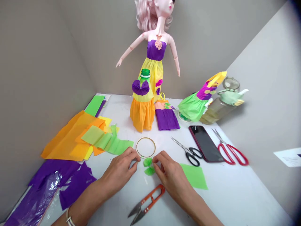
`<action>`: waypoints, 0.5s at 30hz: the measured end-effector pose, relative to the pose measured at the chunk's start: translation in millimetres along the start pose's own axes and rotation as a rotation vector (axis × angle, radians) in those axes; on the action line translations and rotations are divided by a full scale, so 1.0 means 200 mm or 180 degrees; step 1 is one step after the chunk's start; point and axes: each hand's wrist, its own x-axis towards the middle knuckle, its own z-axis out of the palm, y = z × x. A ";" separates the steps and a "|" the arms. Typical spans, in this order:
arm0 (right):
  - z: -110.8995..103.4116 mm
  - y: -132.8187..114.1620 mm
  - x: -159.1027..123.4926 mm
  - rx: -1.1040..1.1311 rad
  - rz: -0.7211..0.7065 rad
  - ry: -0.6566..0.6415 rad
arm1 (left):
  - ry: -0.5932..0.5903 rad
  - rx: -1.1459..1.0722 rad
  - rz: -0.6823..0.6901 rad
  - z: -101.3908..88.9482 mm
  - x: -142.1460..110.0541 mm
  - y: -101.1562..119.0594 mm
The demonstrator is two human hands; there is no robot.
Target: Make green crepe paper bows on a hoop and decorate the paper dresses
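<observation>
Two bare hands work close together at the front of a white table point(225, 194), around a small green crepe-paper bow point(148, 166) that sits just below a thin gold hoop point(145, 147). Taking that hoop as the landmark, the right hand point(170, 175) lies below and to its right, with its fingertips point(155, 163) pinching the bow's right side. The left hand point(119, 171) lies below and to its left, loosely curled rather than clenched, its fingers close to the bow's other side; from here it is hard to say whether they actually grip it. A bangle point(69, 218) circles the left wrist.

Below the hoop, past the bow, orange-handled thread snips point(145, 205) lie on the table. To the hoop's right are a green paper square point(194, 176), black-handled scissors point(191, 156), a dark smartphone point(205, 143) and red-handled scissors point(232, 153). To its left spread orange, yellow and green crepe sheets point(70, 138), with purple paper point(75, 188) and purple cellophane point(35, 197) lower down. Beyond the hoop stands a pink-haired doll point(152, 50) in a purple and yellow paper gown, with a bottle in an orange paper skirt point(142, 114) before it, a purple paper skirt point(166, 119) just beside that, and a green paper dress point(192, 106) next to a glass bottle point(222, 108) farther right.
</observation>
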 end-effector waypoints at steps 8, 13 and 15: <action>-0.03 0.06 0.02 -0.0109 0.0028 0.0107 | 0.0047 0.0028 -0.0037 -0.03 0.00 -0.01; -0.04 0.07 0.03 -0.0358 -0.0298 -0.0010 | 0.0126 -0.0027 0.0180 0.03 0.00 0.01; -0.04 0.07 0.03 -0.0469 -0.0392 -0.0018 | 0.0147 -0.0002 0.0316 0.06 0.00 0.01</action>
